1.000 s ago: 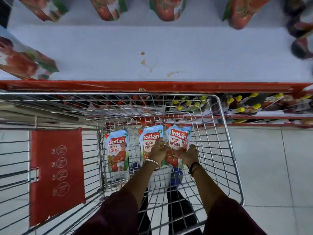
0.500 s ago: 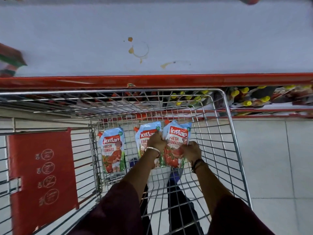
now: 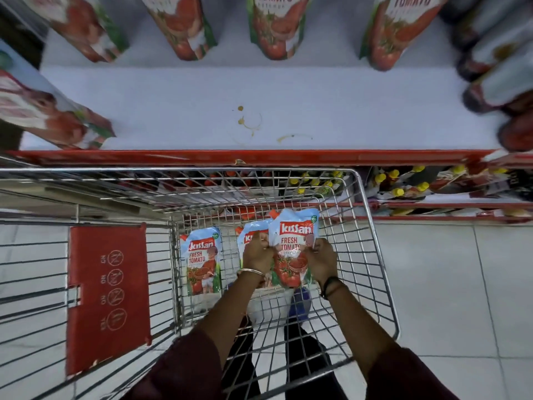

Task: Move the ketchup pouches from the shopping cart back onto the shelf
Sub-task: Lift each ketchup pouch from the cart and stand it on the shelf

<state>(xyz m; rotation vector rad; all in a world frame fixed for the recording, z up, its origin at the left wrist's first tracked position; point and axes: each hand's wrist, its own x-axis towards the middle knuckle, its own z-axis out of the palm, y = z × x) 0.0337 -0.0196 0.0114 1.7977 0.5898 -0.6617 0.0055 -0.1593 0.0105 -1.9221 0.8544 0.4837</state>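
Three light-blue ketchup pouches are in the wire shopping cart [image 3: 377, 255]. My left hand [image 3: 257, 253] and my right hand [image 3: 323, 256] both grip the rightmost pouch [image 3: 292, 246], one on each side edge, and hold it tilted up above the cart floor. A second pouch [image 3: 249, 236] lies just behind my left hand, mostly hidden. The third pouch [image 3: 202, 261] lies flat at the cart's left side. The white shelf [image 3: 202, 111] with a red front edge sits directly beyond the cart.
Several upright ketchup pouches [image 3: 277, 24] line the shelf's back, another [image 3: 49, 119] leans at its left, and dark bottles [image 3: 496, 67] crowd its right. Brown stains [image 3: 248, 122] mark the shelf. A red child-seat flap [image 3: 106, 295] is on the cart's left. Yellow-capped bottles [image 3: 398, 183] fill a lower shelf.
Both hands have lifted the right pouch higher off the cart floor. The view has tipped up, so the shelf's back row is in sight again.
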